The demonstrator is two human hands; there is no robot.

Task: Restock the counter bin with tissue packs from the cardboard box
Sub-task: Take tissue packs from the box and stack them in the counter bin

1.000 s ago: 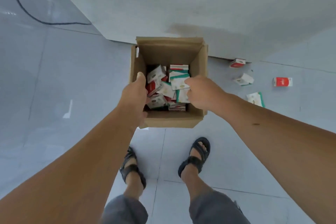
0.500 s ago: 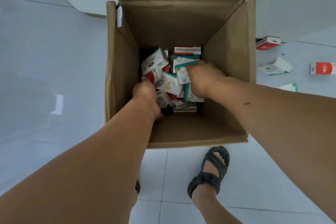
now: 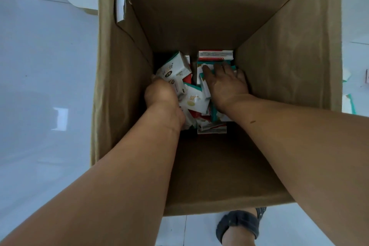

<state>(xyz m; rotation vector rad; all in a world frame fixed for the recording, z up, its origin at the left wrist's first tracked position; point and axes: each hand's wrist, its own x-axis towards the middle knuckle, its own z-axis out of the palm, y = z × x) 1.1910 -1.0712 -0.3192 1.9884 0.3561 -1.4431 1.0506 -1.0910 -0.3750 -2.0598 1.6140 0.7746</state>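
A tall open cardboard box (image 3: 289, 70) stands on the floor below me. At its bottom lies a jumble of tissue packs (image 3: 194, 99), white with teal or red trim. Both my arms reach deep inside. My left hand (image 3: 162, 94) sits at the left of the pile with its fingers curled down around the white packs (image 3: 173, 70) there; most of its fingers are hidden. My right hand (image 3: 226, 84) lies on the teal-edged packs at the right, fingers stretched forward and spread. A red-striped pack (image 3: 215, 55) stands against the far wall. No counter bin is in view.
The box walls rise close around both forearms. Loose tissue packs (image 3: 348, 103) lie on the pale tiled floor (image 3: 40, 86) beyond the right wall. My sandalled foot (image 3: 237, 225) stands just below the box's near edge.
My head has dropped closer to the box. Both hands have gone from the rim down onto the packs, and the right hand has spread its fingers over them.
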